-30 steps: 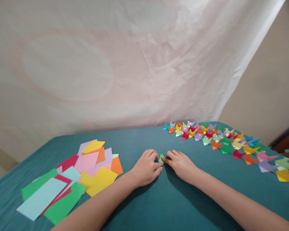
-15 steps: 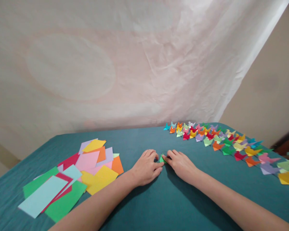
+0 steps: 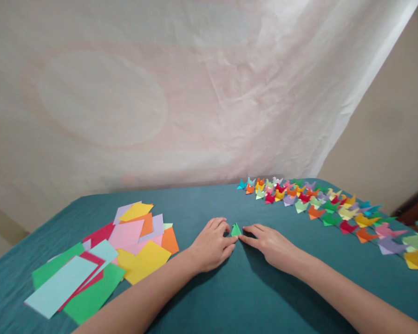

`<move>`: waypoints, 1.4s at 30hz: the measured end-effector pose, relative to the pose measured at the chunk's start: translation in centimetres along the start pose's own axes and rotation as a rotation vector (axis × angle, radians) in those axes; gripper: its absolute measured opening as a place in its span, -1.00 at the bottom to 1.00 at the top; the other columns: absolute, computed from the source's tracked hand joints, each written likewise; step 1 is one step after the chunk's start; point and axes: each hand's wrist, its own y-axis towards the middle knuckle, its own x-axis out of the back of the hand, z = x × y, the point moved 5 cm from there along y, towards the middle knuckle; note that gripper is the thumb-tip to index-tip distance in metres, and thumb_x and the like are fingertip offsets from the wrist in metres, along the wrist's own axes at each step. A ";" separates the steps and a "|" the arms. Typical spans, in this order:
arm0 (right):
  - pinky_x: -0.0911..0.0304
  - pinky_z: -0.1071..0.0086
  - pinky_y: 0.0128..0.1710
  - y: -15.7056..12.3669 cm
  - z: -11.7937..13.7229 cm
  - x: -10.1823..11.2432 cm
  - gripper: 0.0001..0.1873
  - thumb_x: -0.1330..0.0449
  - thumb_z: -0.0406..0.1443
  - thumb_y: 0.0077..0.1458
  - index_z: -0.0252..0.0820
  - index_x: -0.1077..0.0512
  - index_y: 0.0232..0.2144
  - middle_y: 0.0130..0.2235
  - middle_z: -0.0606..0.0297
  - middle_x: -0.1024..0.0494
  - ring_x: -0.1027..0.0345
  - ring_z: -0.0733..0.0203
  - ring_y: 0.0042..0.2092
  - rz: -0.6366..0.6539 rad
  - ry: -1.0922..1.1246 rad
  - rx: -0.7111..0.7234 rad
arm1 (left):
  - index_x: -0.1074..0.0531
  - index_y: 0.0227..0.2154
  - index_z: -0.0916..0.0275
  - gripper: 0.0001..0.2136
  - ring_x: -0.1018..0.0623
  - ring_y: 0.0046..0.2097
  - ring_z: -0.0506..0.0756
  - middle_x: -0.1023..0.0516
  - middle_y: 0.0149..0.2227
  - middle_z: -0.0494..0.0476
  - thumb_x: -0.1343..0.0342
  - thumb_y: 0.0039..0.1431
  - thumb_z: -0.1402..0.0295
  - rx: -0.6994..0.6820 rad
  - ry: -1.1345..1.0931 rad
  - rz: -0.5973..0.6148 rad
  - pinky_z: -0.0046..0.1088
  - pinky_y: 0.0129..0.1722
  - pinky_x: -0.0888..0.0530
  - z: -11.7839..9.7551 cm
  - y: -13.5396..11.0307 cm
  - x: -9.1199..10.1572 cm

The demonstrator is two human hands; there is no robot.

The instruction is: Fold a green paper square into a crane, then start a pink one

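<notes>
A small green folded paper (image 3: 236,230), peaked at the top, sits on the cloth between my hands. My left hand (image 3: 213,245) has its fingers curled at the paper's left side, and its thumb presses the lower left corner. On the other side, my right hand (image 3: 270,243) has thumb and forefinger apart, with one fingertip at the lower right corner. The undersides of both hands are hidden.
Loose coloured paper sheets (image 3: 151,262) lie overlapping on the left of the teal tablecloth (image 3: 209,301). Rows of small folded paper birds (image 3: 315,213) stand along the right side. A pale hanging sheet (image 3: 188,102) rises behind the table.
My right hand has loosened from the green paper, its fingers spreading and drawing slightly right. More of the paper shows now. My left hand stays nearly in place.
</notes>
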 end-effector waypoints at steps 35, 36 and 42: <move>-0.23 0.27 -0.07 0.7 0.2 -0.4 -0.63 0.00 -0.48 0.09 -0.07 -0.50 -0.19 -0.13 0.21 -0.50 -0.32 0.17 -0.10 -0.219 0.136 -0.144 | -0.46 -0.23 0.22 -0.79 -0.36 -0.03 0.13 -0.44 -0.24 0.15 0.09 0.22 0.38 -0.055 -0.046 -0.109 -0.26 0.00 -0.27 0.9 -0.1 -0.4; -0.23 0.28 -0.07 0.7 0.1 -0.5 -0.62 0.01 -0.51 0.06 -0.09 -0.50 -0.21 -0.14 0.23 -0.50 -0.32 0.19 -0.11 -0.244 0.190 -0.164 | -0.45 -0.24 0.22 -0.79 -0.37 -0.04 0.13 -0.44 -0.23 0.15 0.10 0.23 0.38 -0.034 -0.061 -0.118 -0.27 -0.01 -0.28 1.1 -0.1 -0.3; -0.25 0.30 -0.11 1.0 -0.9 -0.5 -0.73 -0.01 -0.41 0.09 -0.16 -0.44 -0.21 -0.21 0.22 -0.50 -0.35 0.20 -0.19 -0.333 0.426 -0.298 | -0.35 -0.19 0.27 -0.82 -0.37 -0.06 0.13 -0.42 -0.15 0.17 0.02 0.20 0.32 0.105 -0.116 -0.122 -0.30 -0.06 -0.32 2.0 -0.1 -0.2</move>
